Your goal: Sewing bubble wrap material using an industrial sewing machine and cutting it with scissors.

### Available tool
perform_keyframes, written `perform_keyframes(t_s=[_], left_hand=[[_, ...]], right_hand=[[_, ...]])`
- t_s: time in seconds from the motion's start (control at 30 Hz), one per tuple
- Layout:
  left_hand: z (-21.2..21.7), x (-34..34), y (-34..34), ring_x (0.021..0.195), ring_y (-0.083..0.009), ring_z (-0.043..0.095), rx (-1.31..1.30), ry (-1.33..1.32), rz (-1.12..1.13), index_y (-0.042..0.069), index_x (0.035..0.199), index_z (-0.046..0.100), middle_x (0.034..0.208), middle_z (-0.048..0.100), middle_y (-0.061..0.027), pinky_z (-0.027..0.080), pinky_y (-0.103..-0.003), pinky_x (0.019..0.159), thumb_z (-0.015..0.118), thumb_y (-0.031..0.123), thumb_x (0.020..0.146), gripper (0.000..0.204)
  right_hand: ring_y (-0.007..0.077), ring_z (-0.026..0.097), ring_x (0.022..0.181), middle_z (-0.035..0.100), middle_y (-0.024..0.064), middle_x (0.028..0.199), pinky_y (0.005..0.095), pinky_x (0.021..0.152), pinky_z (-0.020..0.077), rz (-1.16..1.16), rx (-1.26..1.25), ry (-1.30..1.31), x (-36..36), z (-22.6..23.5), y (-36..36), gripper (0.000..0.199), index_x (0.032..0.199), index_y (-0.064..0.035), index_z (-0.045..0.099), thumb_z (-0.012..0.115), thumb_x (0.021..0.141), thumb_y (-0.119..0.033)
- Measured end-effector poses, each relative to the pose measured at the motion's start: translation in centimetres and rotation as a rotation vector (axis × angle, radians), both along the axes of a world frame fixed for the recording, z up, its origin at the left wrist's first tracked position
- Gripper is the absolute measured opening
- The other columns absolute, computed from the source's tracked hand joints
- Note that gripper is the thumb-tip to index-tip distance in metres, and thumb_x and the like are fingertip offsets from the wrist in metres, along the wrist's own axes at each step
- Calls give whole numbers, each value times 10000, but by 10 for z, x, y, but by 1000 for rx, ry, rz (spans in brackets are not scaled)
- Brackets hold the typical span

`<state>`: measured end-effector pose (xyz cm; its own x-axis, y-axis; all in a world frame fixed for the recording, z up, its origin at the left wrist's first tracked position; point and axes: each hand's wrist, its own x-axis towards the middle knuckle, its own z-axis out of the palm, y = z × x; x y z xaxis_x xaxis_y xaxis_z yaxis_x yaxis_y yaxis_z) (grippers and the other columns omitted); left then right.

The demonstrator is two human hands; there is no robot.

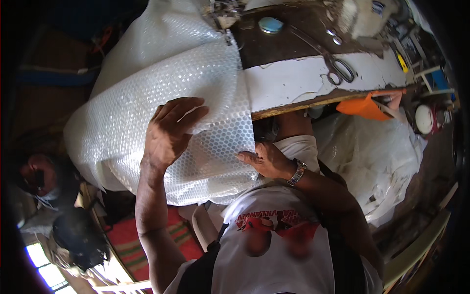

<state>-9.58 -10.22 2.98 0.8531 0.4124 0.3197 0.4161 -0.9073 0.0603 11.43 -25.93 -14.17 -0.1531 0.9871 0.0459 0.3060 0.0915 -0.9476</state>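
A large sheet of white bubble wrap (161,83) drapes over the left end of a worn work table (303,81) and hangs down toward my lap. My left hand (169,132) lies flat on top of the wrap, fingers spread, pressing it down. My right hand (264,160), with a metal watch on the wrist, pinches the wrap's right lower edge near the table's front edge. The far end of the wrap runs under a sewing machine (223,17) at the top of the view.
Scissors (338,68) and a round blue disc (270,24) lie on the table. An orange cloth (364,107) hangs off its front edge. Crumpled clear plastic sheets (377,157) pile at the right. Another person sits low at the left (39,176).
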Motion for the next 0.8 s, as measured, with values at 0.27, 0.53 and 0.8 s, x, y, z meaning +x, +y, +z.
perform_keyframes(t_s=[0.27, 0.53, 0.8], left_hand=[[7, 42, -20, 1331, -231, 581, 58, 178, -137, 78, 1068, 703, 1412, 630, -41, 531, -402, 1031, 716, 57, 753, 316], [-27, 33, -25, 1248, -235, 600, -143, -41, -52, 123, 1296, 667, 1428, 606, -37, 462, -410, 1038, 697, 33, 664, 639], [-33, 33, -25, 1178, -243, 623, -42, -146, -66, 124, 1322, 673, 1359, 640, -27, 468, -397, 975, 635, 47, 619, 708]], right_hand=[[203, 428, 561, 373, 183, 609, 392, 574, 424, -8, -18, 380, 5, 8, 4, 488, 696, 32, 506, 714, 992, -296], [367, 637, 570, 626, 216, 649, 450, 619, 532, 224, -31, -490, 26, 46, -1, 353, 843, 33, 644, 618, 1008, -278], [309, 660, 1081, 671, 114, 1280, 413, 953, 523, -150, 525, -684, 85, 162, 103, 330, 1240, -54, 692, 564, 941, -3]])
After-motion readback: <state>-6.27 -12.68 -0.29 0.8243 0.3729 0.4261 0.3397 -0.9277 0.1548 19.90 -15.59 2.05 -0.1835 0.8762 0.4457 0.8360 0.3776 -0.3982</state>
